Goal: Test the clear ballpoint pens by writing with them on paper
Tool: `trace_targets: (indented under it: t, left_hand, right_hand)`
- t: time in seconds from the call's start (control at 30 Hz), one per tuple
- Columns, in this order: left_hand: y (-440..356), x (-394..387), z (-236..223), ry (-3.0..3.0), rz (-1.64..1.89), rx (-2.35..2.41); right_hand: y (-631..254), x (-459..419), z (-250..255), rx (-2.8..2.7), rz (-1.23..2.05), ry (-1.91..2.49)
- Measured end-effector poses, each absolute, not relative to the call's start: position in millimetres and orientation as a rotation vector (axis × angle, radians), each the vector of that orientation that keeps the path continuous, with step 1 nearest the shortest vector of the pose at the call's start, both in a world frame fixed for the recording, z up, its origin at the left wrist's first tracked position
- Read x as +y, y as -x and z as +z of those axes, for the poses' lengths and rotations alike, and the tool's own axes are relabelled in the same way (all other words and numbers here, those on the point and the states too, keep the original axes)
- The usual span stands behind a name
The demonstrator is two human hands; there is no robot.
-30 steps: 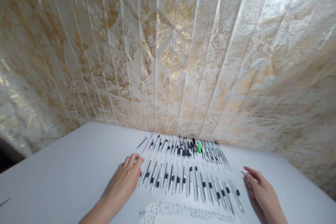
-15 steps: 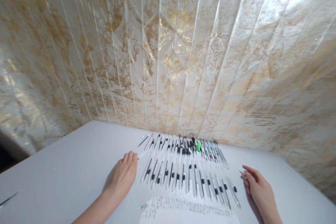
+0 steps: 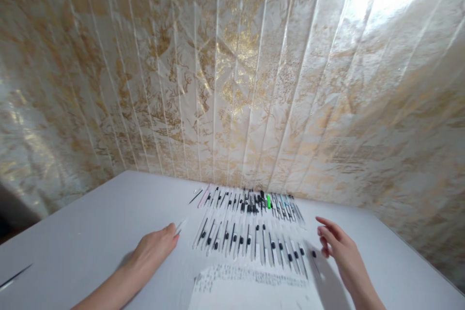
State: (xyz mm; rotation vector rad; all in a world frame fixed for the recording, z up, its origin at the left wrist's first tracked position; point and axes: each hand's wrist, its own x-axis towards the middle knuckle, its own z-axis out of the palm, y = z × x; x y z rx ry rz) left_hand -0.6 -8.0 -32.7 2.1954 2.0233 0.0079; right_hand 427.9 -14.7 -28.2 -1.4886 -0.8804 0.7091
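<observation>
My left hand point(image 3: 156, 247) is closed, pinching a slim clear-and-white pen point(image 3: 180, 225) that points up and right past the fingertips. It is left of the front row of pens point(image 3: 249, 241), clear-barrelled with black parts. My right hand point(image 3: 337, 247) hovers over the right end of that row, its index finger stretched out and the others loosely bent. Nothing shows between its fingers. Below them, in the hand's shadow, lies a pen with a black part point(image 3: 314, 255). Motion blur softens the details.
Behind lies a second row of pens point(image 3: 236, 200), with a bright green highlighter point(image 3: 269, 201) and a pink stick point(image 3: 203, 195). A sheet of paper with handwriting point(image 3: 250, 295) is at the front. One dark pen point(image 3: 16, 275) sits far left. A gold-patterned curtain point(image 3: 232, 82) hangs behind.
My left hand has moved left and slightly down, away from the rows, with the pen in its fingers. My right hand has shifted left, over the end of the front row.
</observation>
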Motion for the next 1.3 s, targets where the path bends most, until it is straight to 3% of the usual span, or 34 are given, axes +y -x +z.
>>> trace_targets:
  t: [0.23,0.37,0.67,1.0,1.3]
  left_hand:
    - [-102,-25,12,-2.206,0.615,1.380]
    - [-134,-23,1,-1.994,0.827,0.974]
    - [-124,-17,-18,-2.065,0.708,0.886]
    - [-128,-27,-6,-2.116,0.660,0.838]
    - [-128,-35,8,-1.783,0.806,0.790]
  right_hand:
    - [-291,-39,28,-1.367,1.426,1.020]
    - [-282,-36,29,-1.401,1.271,1.044]
    - [-338,-63,76,-1.322,0.539,1.146]
    - [-322,-61,67,-1.511,0.699,1.188]
    - [-298,-58,48,-1.615,1.006,1.103]
